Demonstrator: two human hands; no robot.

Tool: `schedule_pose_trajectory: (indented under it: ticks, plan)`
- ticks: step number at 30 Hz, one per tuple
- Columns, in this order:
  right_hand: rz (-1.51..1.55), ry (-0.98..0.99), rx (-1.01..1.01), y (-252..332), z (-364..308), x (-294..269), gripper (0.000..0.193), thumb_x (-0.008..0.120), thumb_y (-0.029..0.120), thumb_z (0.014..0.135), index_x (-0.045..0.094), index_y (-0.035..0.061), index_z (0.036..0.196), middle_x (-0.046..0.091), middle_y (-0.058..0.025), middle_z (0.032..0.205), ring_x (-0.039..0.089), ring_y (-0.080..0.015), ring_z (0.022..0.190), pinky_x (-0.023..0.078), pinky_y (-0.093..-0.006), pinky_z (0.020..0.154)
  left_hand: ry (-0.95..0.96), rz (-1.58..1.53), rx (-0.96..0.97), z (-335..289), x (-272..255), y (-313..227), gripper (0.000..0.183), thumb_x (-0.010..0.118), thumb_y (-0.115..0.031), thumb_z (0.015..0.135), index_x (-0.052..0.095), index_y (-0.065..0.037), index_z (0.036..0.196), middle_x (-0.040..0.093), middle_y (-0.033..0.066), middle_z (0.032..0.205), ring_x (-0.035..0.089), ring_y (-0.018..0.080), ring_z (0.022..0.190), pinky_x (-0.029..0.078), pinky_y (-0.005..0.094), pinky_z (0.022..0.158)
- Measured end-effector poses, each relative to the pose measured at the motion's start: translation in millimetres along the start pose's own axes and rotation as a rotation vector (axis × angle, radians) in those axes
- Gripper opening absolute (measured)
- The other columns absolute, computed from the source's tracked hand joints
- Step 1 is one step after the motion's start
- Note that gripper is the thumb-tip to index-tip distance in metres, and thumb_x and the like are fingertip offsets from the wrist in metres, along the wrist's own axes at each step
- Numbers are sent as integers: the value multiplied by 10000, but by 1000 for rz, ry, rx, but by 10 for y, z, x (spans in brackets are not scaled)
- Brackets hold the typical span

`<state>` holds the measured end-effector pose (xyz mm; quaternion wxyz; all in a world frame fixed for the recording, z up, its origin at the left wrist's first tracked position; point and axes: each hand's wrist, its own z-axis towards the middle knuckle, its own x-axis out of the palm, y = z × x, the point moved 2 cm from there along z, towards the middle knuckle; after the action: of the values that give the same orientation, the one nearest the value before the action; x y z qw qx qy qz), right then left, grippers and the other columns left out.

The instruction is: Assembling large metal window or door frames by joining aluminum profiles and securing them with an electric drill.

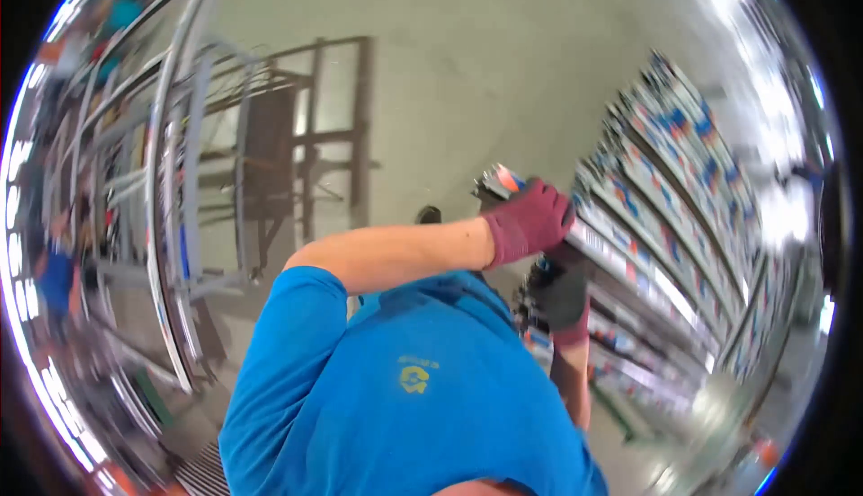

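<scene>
My left hand (530, 221), in a maroon work glove, reaches across my front with its fingers curled round a long metal profile (502, 183). The near end of that profile shows an orange patch and a dark, ridged edge. Just below and to the right is my right hand (559, 296), its glove dark grey on the palm side and maroon at the cuff. It is closed against the underside of the same long piece, though its fingertips are blurred and partly hidden. Beside both hands lie stacked long profiles (647, 199) with blue, white and orange labels.
A grey metal frame rack (175, 163) stands on the left and casts a shadow on the pale floor (449, 65). The profile stacks fill the right side in several rows. People in blue (56, 276) and teal (124, 13) are at the far left.
</scene>
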<state>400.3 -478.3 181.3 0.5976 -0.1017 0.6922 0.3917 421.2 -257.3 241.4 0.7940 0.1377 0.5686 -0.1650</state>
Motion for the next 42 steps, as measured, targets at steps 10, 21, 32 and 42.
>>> schedule_pose_trajectory:
  ticks: [10,21,32,42]
  plan:
    - [-18,234,208,-2447,-963,-684,898,876,184,657,540,29,1475,597,-191,1442,529,-383,1362,384,-479,1162,103,183,-147,-1394,-916,705,336,712,-222,816,628,-119,1124,611,28,944,648,217,915,485,400,839]
    - [-62,528,-84,-980,37,215,488,868,414,740,658,51,990,697,-192,939,674,-439,901,539,-499,805,251,401,-844,-3604,-1631,1429,664,768,-207,806,543,-111,1423,539,130,1478,462,336,1431,267,574,1246]
    - [213,723,-367,3898,1060,1808,418,762,438,875,661,37,929,689,-224,882,673,-439,865,518,-488,770,-699,-1245,-1427,-5094,150,-245,903,626,-557,1015,264,3,1625,509,215,1542,511,300,1415,407,430,1177]
    - [560,1389,-469,5457,1200,2025,868,879,181,796,441,28,1529,602,-132,1392,561,-230,1309,448,-412,1111,-1399,-767,-1758,-7069,-557,1109,698,468,-624,1057,672,39,982,647,114,823,599,186,785,499,441,703]
